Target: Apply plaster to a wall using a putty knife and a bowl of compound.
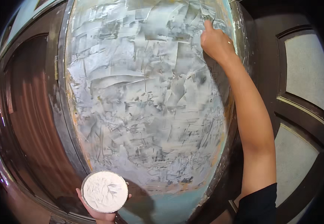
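My right hand point(217, 43) is raised to the upper right of a wall panel point(147, 104), closed on a small putty knife point(208, 16) whose blade is against the surface. The panel is coated in rough grey-white smears, with bare turquoise at the bottom and ochre patches along the edges. Low in the view, my left hand point(100, 214) holds up a round container of white paste point(104, 191), its fingers curled round the sides and partly hidden beneath it.
Dark wooden panelled doors or frames point(27, 112) flank the coated panel on the left. On the right stands dark woodwork point(263, 56) with pale inset panels point(304, 69). Narrow scuffed trim runs along both edges of the coated area.
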The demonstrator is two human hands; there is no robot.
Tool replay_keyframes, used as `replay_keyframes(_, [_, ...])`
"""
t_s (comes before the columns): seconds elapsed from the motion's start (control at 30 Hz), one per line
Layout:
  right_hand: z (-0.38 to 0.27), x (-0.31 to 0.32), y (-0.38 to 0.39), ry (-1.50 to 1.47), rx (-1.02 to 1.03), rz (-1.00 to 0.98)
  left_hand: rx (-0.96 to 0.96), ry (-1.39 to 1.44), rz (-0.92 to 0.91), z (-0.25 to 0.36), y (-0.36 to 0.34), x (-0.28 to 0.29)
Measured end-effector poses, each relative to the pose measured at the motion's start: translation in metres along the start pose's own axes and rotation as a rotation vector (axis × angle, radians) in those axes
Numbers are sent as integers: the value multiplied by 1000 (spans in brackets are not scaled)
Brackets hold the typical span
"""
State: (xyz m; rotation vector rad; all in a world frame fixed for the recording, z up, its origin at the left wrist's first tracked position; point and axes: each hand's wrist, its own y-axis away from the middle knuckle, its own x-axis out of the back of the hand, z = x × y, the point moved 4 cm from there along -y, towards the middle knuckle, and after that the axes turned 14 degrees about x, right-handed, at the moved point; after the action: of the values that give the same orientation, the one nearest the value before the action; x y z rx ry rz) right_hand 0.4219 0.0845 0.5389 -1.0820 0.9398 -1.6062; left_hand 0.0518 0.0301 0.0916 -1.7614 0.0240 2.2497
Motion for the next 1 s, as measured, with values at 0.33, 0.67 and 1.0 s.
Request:
replay_keyframes(0.33, [-6, 6, 25, -22, 61, -64, 60, -34, -53, -28, -23, 1])
replay_keyframes(0.67, [2, 26, 32, 1, 81, 53, 67, 1, -75, -48, -25, -5])
replay_keyframes(1.0, [-46, 23, -11, -51, 80, 193, 41, -1, -75, -43, -15, -4])
